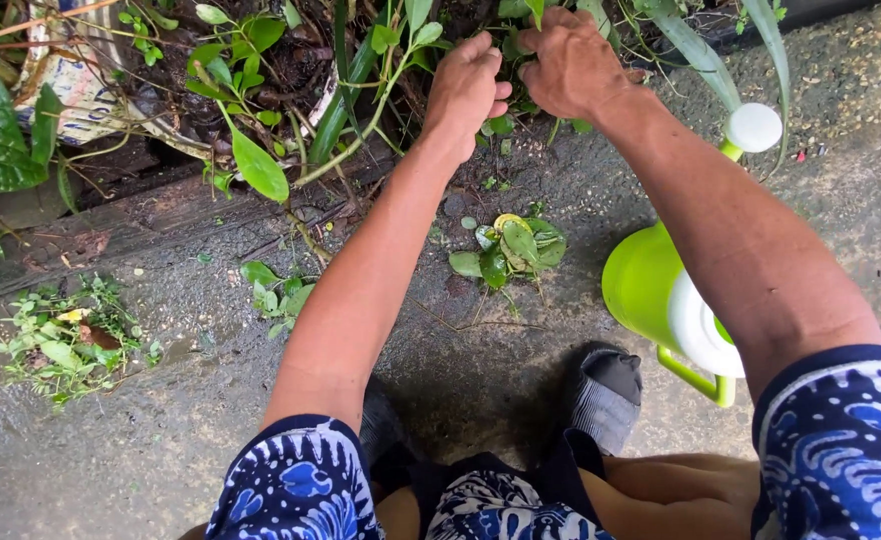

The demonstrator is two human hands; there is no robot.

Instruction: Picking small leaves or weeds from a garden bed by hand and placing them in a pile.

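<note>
My left hand point(468, 84) is closed among the green stems and leaves of a plant bed point(291, 70) at the top of the view. My right hand point(568, 62) is beside it, fingers curled into the same clump of leaves. What each hand grips is hidden by foliage. A small heap of pulled green leaves point(509, 246) lies on the wet concrete below the hands. My arms come from blue and white patterned sleeves.
A lime-green and white watering can point(666, 300) stands on the ground at the right, under my right forearm. More loose weeds point(66, 340) lie at the left, and some point(276, 292) near the bed's edge. My grey-socked foot point(604, 392) is at the bottom centre.
</note>
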